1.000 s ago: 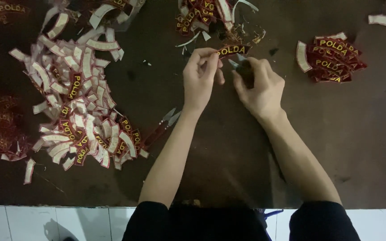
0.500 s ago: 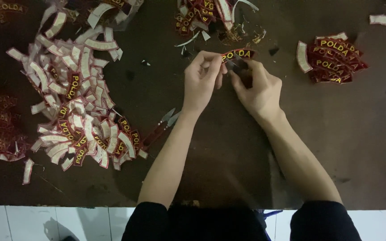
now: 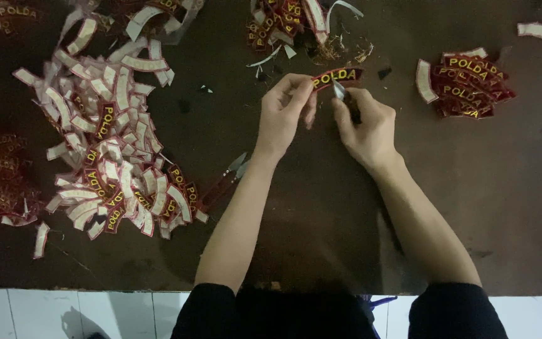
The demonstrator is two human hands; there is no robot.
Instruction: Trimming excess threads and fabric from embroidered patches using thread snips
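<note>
I hold a curved red patch point(image 3: 337, 77) with yellow lettering up off the table point(image 3: 321, 207), near the far edge between the scrap heap and my two hands. My left hand point(image 3: 285, 110) pinches the patch's left end between thumb and fingertips. My right hand point(image 3: 365, 122) is curled shut around a small snipper point(image 3: 340, 91), whose metal tip sits right at the patch's lower edge, close to my left fingertips.

The risk I see: the tip is so near the embroidery that a small slip could nick the yellow stitching or the red border instead of a loose thread. My left fingers are also close enough to be caught. The pinch is on one end only, so the patch could twist or drop if I tug.

Both forearms run from the near edge out to the far side, wrists angled in towards each other, palms turned down and inward.

A big pile of patches point(image 3: 108, 144), many white side up, lies to the left. A neat red stack point(image 3: 472, 85) lies to the right. A second snipper point(image 3: 224, 181) lies on the table beside my left forearm.
</note>
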